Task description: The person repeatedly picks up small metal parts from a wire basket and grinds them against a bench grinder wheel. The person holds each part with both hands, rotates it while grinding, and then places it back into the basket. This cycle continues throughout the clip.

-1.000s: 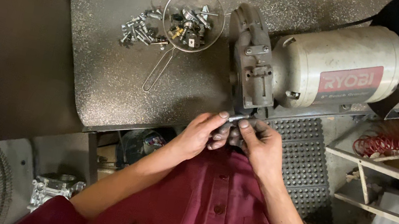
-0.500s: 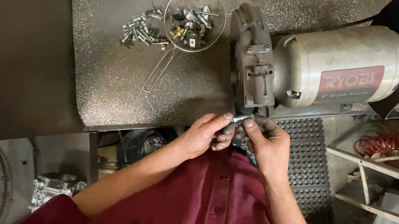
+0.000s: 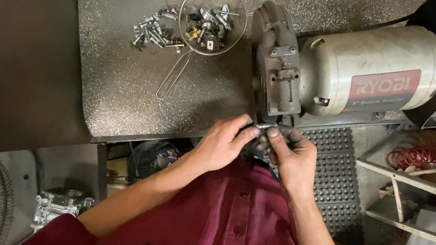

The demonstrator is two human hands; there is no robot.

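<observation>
Both hands meet at the front edge of the counter (image 3: pixel 115 92), just under the grinder (image 3: pixel 327 76). The left hand (image 3: pixel 220 144) and the right hand (image 3: pixel 292 156) pinch a small metal bolt (image 3: pixel 265 126) between their fingers, right beside the grinder's wheel guard (image 3: pixel 275 67). The bolt is tiny, so it could slip and drop to the floor. Fingers this close to the wheel could get hurt. A red rectangle label sits on the grinder's pale round body. More bolts lie in a wire strainer (image 3: pixel 212 17) and a loose pile (image 3: pixel 153 30).
</observation>
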